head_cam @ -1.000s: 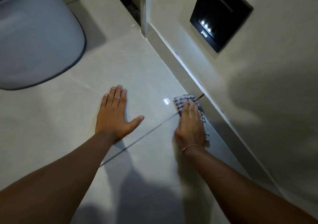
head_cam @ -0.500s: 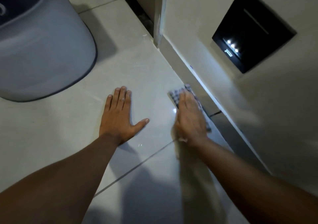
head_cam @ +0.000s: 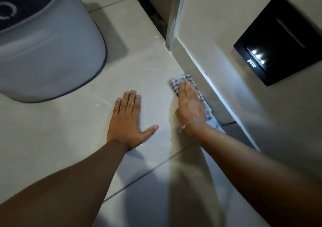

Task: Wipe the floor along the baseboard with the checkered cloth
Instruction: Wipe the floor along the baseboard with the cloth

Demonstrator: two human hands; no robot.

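A blue-and-white checkered cloth point(head_cam: 176, 82) lies flat on the pale tiled floor point(head_cam: 144, 73), right against the grey baseboard point(head_cam: 200, 77). My right hand point(head_cam: 190, 104) presses down on the cloth, fingers together and pointing forward along the baseboard; most of the cloth is hidden under the palm. My left hand point(head_cam: 128, 120) rests flat on the floor to the left, fingers spread, holding nothing.
A large grey bucket point(head_cam: 43, 52) stands on the floor at the upper left. A black wall plate with three small white lights point(head_cam: 278, 38) is set in the wall on the right. A wall corner and dark gap point(head_cam: 171, 26) lie ahead.
My right hand has slid the cloth forward along the baseboard, past the tile joint toward the wall corner. My left hand has stayed planted on the floor.
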